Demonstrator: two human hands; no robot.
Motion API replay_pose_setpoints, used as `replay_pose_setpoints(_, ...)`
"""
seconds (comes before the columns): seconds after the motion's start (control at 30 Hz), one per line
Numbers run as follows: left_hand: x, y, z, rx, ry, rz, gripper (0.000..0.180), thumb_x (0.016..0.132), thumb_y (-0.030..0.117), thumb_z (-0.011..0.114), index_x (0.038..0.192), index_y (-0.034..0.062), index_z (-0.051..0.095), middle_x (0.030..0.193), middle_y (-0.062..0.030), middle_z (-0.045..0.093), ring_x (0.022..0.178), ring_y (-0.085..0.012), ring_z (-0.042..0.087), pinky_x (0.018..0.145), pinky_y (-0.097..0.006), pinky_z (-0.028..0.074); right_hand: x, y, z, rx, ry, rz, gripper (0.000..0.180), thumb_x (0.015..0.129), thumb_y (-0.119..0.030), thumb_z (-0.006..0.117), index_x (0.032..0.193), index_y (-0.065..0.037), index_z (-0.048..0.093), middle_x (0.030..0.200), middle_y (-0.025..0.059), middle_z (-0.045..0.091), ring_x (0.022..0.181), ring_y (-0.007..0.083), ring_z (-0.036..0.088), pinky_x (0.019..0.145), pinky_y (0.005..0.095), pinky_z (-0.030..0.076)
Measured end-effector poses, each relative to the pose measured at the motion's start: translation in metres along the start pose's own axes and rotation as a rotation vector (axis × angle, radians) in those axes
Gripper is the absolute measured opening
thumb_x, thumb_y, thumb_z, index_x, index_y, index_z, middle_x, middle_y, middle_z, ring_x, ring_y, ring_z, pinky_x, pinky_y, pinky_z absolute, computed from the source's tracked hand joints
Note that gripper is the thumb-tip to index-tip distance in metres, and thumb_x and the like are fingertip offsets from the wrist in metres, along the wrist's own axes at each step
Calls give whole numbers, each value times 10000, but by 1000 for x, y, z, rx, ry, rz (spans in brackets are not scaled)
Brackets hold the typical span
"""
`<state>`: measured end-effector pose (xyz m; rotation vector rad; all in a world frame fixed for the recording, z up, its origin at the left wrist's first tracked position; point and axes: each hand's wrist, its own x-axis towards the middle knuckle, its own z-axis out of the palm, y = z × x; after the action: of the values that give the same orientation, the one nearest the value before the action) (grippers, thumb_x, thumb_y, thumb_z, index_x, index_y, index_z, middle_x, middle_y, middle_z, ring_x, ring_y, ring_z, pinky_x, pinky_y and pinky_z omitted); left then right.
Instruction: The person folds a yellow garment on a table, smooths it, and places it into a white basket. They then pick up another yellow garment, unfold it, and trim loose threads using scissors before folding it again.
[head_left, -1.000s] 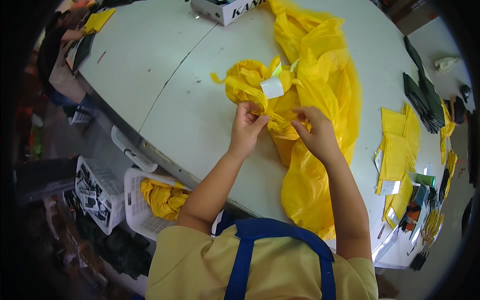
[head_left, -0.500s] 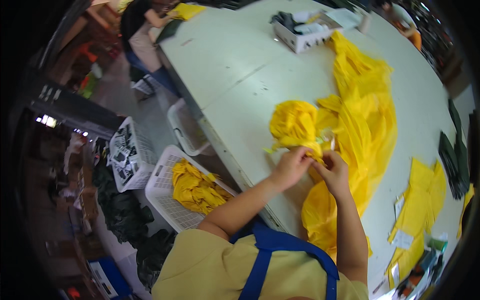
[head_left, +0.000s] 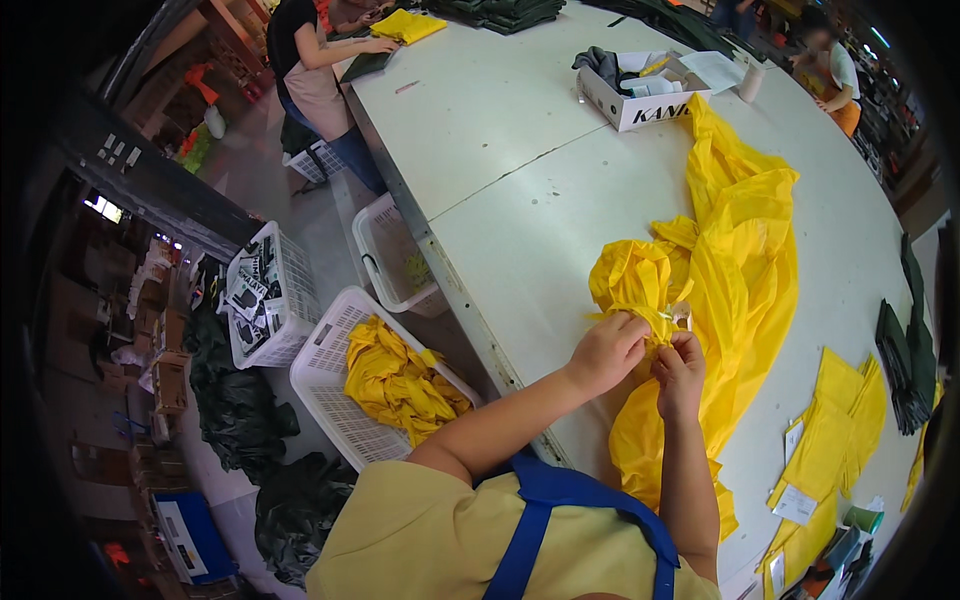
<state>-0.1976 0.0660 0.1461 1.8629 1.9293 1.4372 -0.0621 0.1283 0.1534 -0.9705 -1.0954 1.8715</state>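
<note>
The thin yellow cloth (head_left: 750,225) lies in a long rumpled sweep on the white table (head_left: 520,250), running from the far side down to the near edge, with one bunched part just beyond the person's hands. A small white tag (head_left: 682,312) pokes out of it beside the fingers. From where I stand, the left hand (head_left: 610,352) has its fingers drawn together, pinching the bunched part from the left; the right hand (head_left: 680,377), curled close by, nips the same cloth just to the near right, its forearm crossing the near end. At the far end sits a white box (head_left: 612,100) with bold dark lettering on its side. Off to the right, folded yellow pieces (head_left: 830,425) carry white printed labels (head_left: 795,505). On the left, a white basket (head_left: 322,395) holds crumpled yellow fabric (head_left: 395,380), and another basket (head_left: 292,340) has black-and-white printed cards (head_left: 248,297).
</note>
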Motion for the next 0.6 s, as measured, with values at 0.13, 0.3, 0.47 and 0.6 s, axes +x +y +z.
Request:
replay_pose_setpoints(0.13,3,14,-8,-7,-20,129,295,731,-11,605,1001,92,543,861,-102,554,782,-298,569,686,-377,479,2,-3,-3,155,21,170,58,840,-52,547,895,-69,543,755,-20,533,592,60,481,516,203,408)
replay_pose_setpoints(0.3,0,7,-1,-100,41,215,327,724,-21,612,1018,91,521,898,-115,564,843,-317,567,742,-396,476,5,-3,-5,4,21,105,57,877,-112,541,908,-67,556,791,2,567,643,85,525,553,216,438)
replay_pose_setpoints(0.47,7,-4,-1,-50,98,55,318,762,-14,594,1050,38,469,928,-172,571,809,-351,586,699,-396,497,-6,-3,9,233,144,-114,44,910,-74,497,926,-83,537,928,33,592,816,95,539,687,226,441)
replay_pose_setpoints(0.6,12,4,-5,-204,88,-60,280,750,-82,572,997,31,503,866,-103,589,624,-181,572,577,-281,479,-15,-12,11,248,45,-108,158,918,-57,490,1071,-98,493,1011,48,606,888,111,547,726,242,433)
